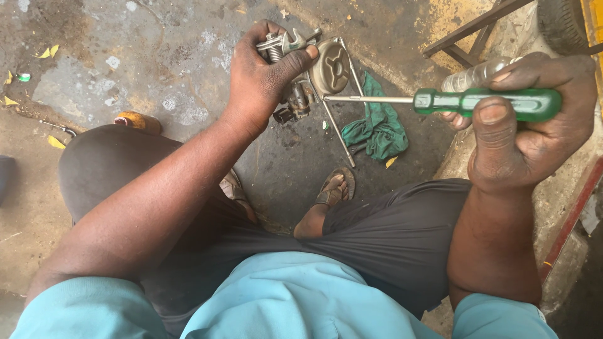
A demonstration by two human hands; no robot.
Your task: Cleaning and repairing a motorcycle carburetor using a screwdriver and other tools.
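Observation:
My left hand (260, 78) is shut around a grimy metal mechanical part (314, 72) with a round, bronze-coloured cover, a threaded stud and thin rods hanging from it. I hold it up above the ground in front of my knees. My right hand (531, 129) grips a screwdriver (487, 102) by its green translucent handle. A clear plastic bottle (471, 76) is also pinched behind the fingers of that hand. The screwdriver's steel shaft points left, and its tip touches or nearly touches the round cover.
A crumpled green rag (377, 129) lies on the stained concrete ground below the part. My sandalled foot (333, 188) rests beside it. A metal frame (471, 34) and a tyre (562, 22) stand at the upper right. Yellow scraps dot the left.

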